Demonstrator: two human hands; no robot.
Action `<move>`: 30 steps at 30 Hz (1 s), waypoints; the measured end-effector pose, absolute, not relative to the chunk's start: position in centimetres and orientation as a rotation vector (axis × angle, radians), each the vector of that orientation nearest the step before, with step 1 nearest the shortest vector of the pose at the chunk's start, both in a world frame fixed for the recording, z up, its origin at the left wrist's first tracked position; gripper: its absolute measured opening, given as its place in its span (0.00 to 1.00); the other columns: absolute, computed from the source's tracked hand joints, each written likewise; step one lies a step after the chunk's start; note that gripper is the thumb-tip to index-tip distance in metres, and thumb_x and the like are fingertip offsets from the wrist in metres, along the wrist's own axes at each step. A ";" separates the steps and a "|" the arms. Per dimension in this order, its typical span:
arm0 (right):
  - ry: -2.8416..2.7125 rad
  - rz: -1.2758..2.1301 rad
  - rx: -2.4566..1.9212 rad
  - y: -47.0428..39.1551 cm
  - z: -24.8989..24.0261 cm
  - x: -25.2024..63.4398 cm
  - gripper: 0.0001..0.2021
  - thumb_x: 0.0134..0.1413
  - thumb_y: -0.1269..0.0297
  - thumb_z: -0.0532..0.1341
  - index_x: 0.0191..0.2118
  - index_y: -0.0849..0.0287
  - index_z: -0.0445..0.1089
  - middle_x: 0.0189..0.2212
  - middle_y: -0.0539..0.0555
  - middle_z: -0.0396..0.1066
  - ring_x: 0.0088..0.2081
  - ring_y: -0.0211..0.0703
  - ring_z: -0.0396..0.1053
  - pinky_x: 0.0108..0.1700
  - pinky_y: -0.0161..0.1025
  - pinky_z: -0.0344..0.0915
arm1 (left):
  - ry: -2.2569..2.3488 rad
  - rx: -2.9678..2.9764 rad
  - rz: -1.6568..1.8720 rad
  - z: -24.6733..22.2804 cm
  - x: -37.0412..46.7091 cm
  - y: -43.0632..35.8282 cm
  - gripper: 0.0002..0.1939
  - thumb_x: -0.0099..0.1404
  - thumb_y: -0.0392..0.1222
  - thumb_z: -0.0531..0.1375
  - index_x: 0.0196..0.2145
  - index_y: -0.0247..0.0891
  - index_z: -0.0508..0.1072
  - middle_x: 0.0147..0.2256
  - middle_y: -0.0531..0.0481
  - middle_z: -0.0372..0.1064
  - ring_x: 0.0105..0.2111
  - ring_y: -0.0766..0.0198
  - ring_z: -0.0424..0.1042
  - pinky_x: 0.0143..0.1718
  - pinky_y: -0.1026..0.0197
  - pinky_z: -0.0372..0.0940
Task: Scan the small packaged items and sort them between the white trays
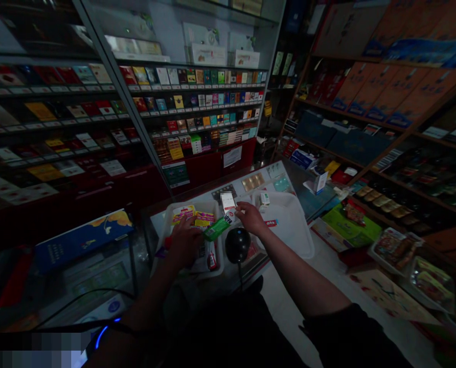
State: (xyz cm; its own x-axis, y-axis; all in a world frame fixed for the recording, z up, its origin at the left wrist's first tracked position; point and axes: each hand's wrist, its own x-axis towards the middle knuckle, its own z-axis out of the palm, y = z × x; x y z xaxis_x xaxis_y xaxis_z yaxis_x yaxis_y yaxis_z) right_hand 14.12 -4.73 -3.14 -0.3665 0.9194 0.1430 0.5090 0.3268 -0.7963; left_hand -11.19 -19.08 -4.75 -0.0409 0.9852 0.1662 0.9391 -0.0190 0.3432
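My right hand [249, 217] is closed on the white end of a green-and-white packet [217, 228], held between the two white trays. Over the left tray [218, 260], my left hand [185, 240] reaches in among yellow-and-pink packs [204, 219] and a red-and-white item [211, 256]; its fingertips are near the packet's green end, and whether they grip anything is unclear. The right tray [308, 240] holds a small white-and-green box [264, 199] and a red-and-blue packet [271, 223]. A white box [228, 202] lies just beyond my right hand.
A round black device [237, 245] stands in front of the trays, its cable running toward me. Glass shelves of small boxes [197, 76] rise behind the counter. A blue box [84, 240] lies at left; shelves with cartons [381, 92] stand at right.
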 end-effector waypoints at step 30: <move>-1.936 0.684 -1.601 -2.9 -5.3 23.3 0.06 0.59 0.72 0.65 0.35 0.57 0.80 0.58 0.59 0.76 0.62 0.48 0.71 0.68 0.46 0.61 | 1.896 2.122 0.419 -5.4 -4.9 -9.4 0.13 0.70 0.40 0.57 0.38 0.44 0.84 0.70 0.46 0.62 0.75 0.40 0.49 0.71 0.27 0.47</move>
